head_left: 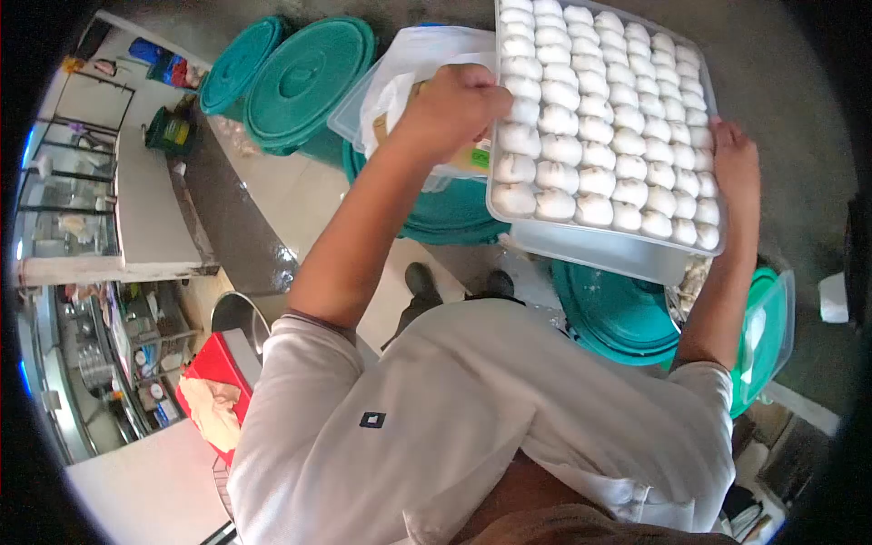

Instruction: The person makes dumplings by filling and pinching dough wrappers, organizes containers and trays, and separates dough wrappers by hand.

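A pale rectangular tray holds rows of several white, round dough buns. My left hand is closed on the tray's left edge, knuckles up. On the opposite side my right hand grips the right edge, its fingers partly hidden by the rim. The tray is tilted in this view, above green lidded tubs. Just under my left hand lie a white plastic bag and a yellow-green packet, on a clear plastic container.
Green lidded tubs stand at the upper left, another below the tray. A green basin is at the right. On the left are a red box with a cloth, a metal pot and glass-fronted shelves.
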`<state>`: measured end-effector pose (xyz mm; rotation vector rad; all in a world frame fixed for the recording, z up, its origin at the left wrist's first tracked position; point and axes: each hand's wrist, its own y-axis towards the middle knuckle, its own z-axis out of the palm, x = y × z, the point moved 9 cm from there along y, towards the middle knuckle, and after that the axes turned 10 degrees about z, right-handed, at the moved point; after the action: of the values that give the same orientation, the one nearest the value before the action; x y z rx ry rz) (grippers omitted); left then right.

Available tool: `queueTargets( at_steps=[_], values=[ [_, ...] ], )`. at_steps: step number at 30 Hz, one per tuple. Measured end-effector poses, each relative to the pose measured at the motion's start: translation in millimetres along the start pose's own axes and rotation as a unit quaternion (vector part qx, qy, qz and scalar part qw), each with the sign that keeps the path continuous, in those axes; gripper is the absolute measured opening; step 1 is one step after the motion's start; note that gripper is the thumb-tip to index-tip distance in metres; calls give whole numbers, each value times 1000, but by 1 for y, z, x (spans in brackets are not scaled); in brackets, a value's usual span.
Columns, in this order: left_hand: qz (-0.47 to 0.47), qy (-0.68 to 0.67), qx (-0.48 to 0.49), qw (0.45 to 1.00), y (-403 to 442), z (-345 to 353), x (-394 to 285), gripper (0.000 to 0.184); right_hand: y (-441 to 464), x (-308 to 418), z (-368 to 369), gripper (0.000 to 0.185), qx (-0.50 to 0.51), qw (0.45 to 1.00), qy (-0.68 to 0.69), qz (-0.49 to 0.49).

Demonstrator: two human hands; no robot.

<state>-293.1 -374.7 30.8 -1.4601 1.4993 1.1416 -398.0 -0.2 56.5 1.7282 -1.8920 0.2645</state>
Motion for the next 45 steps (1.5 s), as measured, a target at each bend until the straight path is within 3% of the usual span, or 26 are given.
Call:
queueTargets(
  at_steps=[3, 5, 7, 9, 10, 12, 13, 14, 15, 16, 17, 19, 23, 26, 31, 33, 36, 38, 39, 41, 42, 45],
  values=[
    [29, -82, -5, 996, -15, -3, -3, 15, 12, -5, 1, 40, 3, 997, 71, 3],
    [-5, -82, -39, 996, -28, -16, -1, 14, 0, 27, 4, 42, 47, 995, 86, 18],
    [0, -106, -59, 993, -35, -37, 15, 16, 1, 58, 1, 45, -33, 992, 103, -58],
    [23, -140, -100, 985, -47, -69, 30, 14, -16, 107, 19, 47, -13, 993, 88, -75],
    [31, -177, -143, 973, -45, -163, 29, 12, -15, 205, 35, 49, 21, 994, 68, -88],
    [20, -185, -174, 967, -50, -248, 59, 12, -7, 286, 86, 54, 8, 985, 103, -139],
    [10, -179, -194, 964, -59, -280, 83, 11, 4, 307, 134, 56, 78, 983, 77, -146],
    [7, -183, -196, 963, -64, -305, 104, 11, -6, 328, 170, 56, 188, 978, 56, -73],
    [-15, -168, -213, 962, -71, -332, 129, 11, 13, 341, 221, 55, 101, 977, 65, -179],
    [-36, -154, -229, 960, -77, -356, 152, 11, -10, 370, 242, 54, 121, 977, 75, -160],
    [-42, -163, -230, 959, -87, -432, 161, 11, -20, 440, 278, 49, 87, 979, 96, -159],
    [-84, -148, -236, 957, -103, -480, 191, 12, -53, 507, 327, 42, 126, 962, 108, -219],
    [-142, -163, -295, 931, -127, -538, 244, 7, -89, 572, 417, 45, 182, 956, 55, -222],
    [-169, -172, -254, 937, -130, -548, 290, 6, -87, 581, 468, 46, 219, 952, 50, -210],
    [-186, -185, -271, 926, -125, -539, 335, 6, -73, 584, 536, 47, 246, 943, 35, -222],
    [-188, -214, -291, 913, -125, -539, 347, 6, -72, 584, 548, 47, 236, 944, 37, -228],
    [-170, -212, -274, 923, -123, -540, 354, 6, -78, 579, 525, 40, 327, 916, 98, -210],
    [-145, -249, -305, 907, -119, -550, 387, 7, -84, 564, 509, 33, 499, 860, 102, -38],
    [-134, -268, -299, 906, -115, -554, 397, 8, -81, 558, 488, 33, 492, 865, 96, -28],
    [-144, -266, -293, 907, -111, -548, 383, 11, -102, 569, 436, 40, 403, 862, -119, -285],
    [-156, -255, -296, 907, -115, -548, 374, 15, -117, 562, 410, 44, 430, 856, -139, -251],
    [-195, -168, -315, 914, -133, -554, 351, 23, -152, 527, 358, 36, 325, 867, -168, -339]
  ],
)
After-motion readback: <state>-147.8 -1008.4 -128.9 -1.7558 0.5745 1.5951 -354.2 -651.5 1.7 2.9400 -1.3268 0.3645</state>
